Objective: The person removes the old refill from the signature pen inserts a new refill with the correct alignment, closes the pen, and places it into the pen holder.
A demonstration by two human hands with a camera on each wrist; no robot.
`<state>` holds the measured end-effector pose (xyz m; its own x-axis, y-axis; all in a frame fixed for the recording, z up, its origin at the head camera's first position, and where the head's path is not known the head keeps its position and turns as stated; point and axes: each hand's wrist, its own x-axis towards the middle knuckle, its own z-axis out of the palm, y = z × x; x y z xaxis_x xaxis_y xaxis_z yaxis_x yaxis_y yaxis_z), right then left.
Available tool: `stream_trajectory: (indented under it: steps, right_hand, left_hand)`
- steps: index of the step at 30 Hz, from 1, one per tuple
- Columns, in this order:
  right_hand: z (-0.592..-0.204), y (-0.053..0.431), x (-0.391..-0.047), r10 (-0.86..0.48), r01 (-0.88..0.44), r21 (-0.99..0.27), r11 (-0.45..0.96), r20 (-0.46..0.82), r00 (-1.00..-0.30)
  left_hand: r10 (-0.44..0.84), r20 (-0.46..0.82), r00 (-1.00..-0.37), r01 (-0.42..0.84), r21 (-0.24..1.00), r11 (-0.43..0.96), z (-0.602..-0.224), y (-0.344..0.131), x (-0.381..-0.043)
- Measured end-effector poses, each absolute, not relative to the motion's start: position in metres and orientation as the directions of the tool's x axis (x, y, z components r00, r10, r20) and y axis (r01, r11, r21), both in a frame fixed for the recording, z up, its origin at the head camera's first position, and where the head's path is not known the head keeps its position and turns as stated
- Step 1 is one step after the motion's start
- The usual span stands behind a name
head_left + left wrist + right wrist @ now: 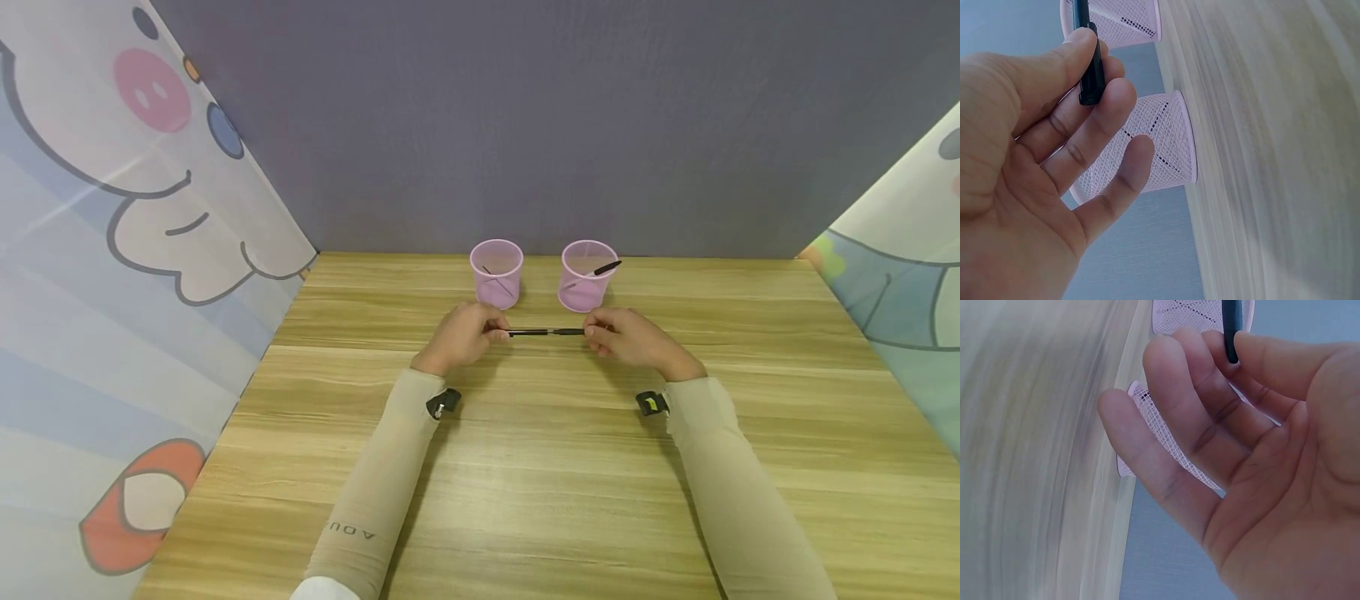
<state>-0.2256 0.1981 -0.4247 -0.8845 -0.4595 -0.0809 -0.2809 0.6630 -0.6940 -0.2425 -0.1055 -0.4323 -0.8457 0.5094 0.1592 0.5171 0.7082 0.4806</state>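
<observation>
A slim black pen spans the space between both hands, level over the table, with a short paler section near its middle. The left hand pinches one end between thumb and fingers; in the left wrist view the blunt black end shows past the thumb. At the opposite end, the right hand pinches the dark tapered tip. The little finger of each hand stands away from the pen. Just behind the hands are two pink mesh pen cups, a left one and a right one.
Another pen with a black end leans out of the right cup. Both cups stand upright near the back of the wood-grain table. A grey panel rises behind, and cartoon-printed sheets hang at both sides.
</observation>
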Motion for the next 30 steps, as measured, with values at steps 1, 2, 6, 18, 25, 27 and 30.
stream_trajectory:
  steps: [1, 2, 6, 18, 25, 27, 30]
  right_hand:
    - [-0.4245, 0.1981, -0.2255, -0.460, -0.282, -0.693, 0.664, -0.081, -0.884]
    - [-0.4243, 0.1980, -0.2254, -0.461, -0.284, -0.691, 0.664, -0.080, -0.884]
    - [-0.4234, 0.1977, -0.2249, -0.465, -0.292, -0.689, 0.664, -0.074, -0.882]
    - [-0.4233, 0.1995, -0.2253, -0.460, -0.282, -0.701, 0.656, -0.075, -0.885]
    - [-0.4224, 0.2012, -0.2251, -0.460, -0.277, -0.707, 0.651, -0.077, -0.884]
    - [-0.4222, 0.2017, -0.2250, -0.458, -0.271, -0.710, 0.650, -0.081, -0.885]
    - [-0.4218, 0.2022, -0.2249, -0.454, -0.267, -0.707, 0.655, -0.085, -0.887]
  left_hand:
    - [0.510, 0.163, -0.845, 0.519, 0.480, 0.707, -0.4326, -0.1057, -0.2426]
    - [0.510, 0.166, -0.844, 0.522, 0.479, 0.706, -0.4330, -0.1059, -0.2428]
    - [0.511, 0.176, -0.842, 0.527, 0.475, 0.705, -0.4342, -0.1067, -0.2434]
    - [0.508, 0.164, -0.846, 0.520, 0.469, 0.714, -0.4331, -0.1076, -0.2433]
    - [0.504, 0.166, -0.848, 0.518, 0.465, 0.719, -0.4331, -0.1082, -0.2439]
    - [0.504, 0.168, -0.847, 0.519, 0.463, 0.718, -0.4331, -0.1083, -0.2441]
    - [0.504, 0.167, -0.847, 0.519, 0.462, 0.719, -0.4329, -0.1084, -0.2441]
